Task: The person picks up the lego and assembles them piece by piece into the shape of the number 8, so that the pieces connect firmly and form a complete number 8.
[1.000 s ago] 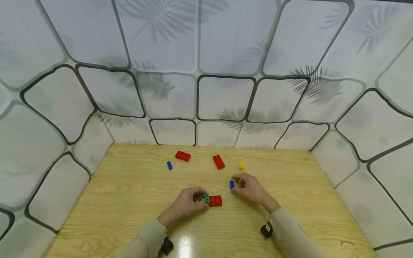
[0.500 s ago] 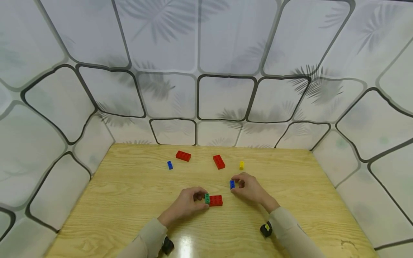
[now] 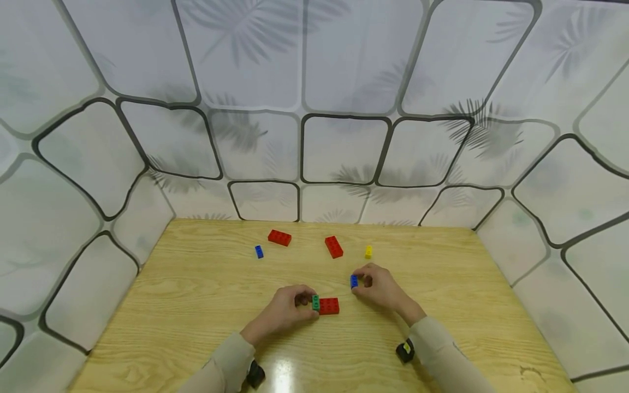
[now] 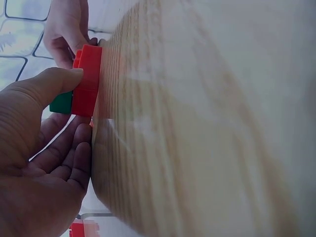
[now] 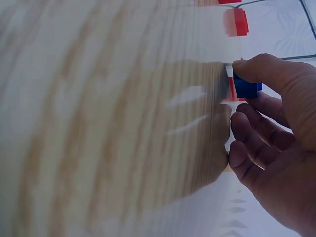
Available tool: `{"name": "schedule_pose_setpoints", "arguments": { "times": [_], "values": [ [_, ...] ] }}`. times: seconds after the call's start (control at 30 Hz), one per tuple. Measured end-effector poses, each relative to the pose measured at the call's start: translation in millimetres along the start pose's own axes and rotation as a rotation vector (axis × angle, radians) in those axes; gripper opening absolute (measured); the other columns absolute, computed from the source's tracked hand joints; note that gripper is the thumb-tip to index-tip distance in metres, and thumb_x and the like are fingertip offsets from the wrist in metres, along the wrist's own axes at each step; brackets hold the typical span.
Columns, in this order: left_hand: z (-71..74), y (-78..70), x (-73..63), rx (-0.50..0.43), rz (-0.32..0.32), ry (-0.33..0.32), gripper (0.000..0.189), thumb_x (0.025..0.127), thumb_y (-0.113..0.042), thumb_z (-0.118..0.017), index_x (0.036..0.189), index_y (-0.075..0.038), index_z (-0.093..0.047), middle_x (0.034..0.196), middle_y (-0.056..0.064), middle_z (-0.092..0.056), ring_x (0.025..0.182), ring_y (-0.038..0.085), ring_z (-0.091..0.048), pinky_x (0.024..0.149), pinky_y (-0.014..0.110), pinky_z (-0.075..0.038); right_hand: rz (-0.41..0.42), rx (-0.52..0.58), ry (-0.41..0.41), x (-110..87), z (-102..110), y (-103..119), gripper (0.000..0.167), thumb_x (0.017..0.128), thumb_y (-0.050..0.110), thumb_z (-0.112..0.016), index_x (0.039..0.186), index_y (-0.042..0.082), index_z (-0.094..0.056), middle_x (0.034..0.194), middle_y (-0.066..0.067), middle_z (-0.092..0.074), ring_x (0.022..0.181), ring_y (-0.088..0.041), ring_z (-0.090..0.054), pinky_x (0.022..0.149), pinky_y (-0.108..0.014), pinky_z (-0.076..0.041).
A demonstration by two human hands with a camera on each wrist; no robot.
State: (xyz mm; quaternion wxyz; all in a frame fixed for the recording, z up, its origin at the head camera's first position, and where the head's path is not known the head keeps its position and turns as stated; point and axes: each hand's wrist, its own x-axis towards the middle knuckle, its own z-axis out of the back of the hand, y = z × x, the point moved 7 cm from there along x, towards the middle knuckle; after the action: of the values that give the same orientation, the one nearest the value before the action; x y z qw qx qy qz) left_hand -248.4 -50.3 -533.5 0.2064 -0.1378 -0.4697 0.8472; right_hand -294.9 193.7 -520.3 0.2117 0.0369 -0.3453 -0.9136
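While atop red brick, green brick in pinch of left hand; blue brick, of right hand.

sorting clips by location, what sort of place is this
Probably a small enclosed tabletop booth or work corner. It has a wood-grain table, leaf-and-outline patterned walls rising close behind and on both sides, and a few plastic toy bricks on the tabletop.

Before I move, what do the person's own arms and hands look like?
Long, pale beige fabric sleeves each end near a small, blocky black device; the right one shows a yellow-green patch. The left hand and right hand are gloveless.
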Motion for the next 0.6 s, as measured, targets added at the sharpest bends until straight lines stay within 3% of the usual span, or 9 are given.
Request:
{"name": "schedule_pose_setpoints", "arguments": {
  "times": [0.6],
  "values": [
    [-0.6,-1.1,-0.2,0.019,-0.002,-0.007,0.036,0.09,-0.026,-0.085,0.121,-0.011,-0.073,0.104,-0.003,-0.07,0.093,0.01,-0.06,0.081,0.023,-0.051,0.08,0.019,-0.007,-7.7,-3,23,0.03,0.089,0.012,-0.083,0.117,0.005,-0.075,0.104,-0.002,-0.071,0.085,-0.016,-0.065,0.073,-0.022,-0.053]
  ]
}}
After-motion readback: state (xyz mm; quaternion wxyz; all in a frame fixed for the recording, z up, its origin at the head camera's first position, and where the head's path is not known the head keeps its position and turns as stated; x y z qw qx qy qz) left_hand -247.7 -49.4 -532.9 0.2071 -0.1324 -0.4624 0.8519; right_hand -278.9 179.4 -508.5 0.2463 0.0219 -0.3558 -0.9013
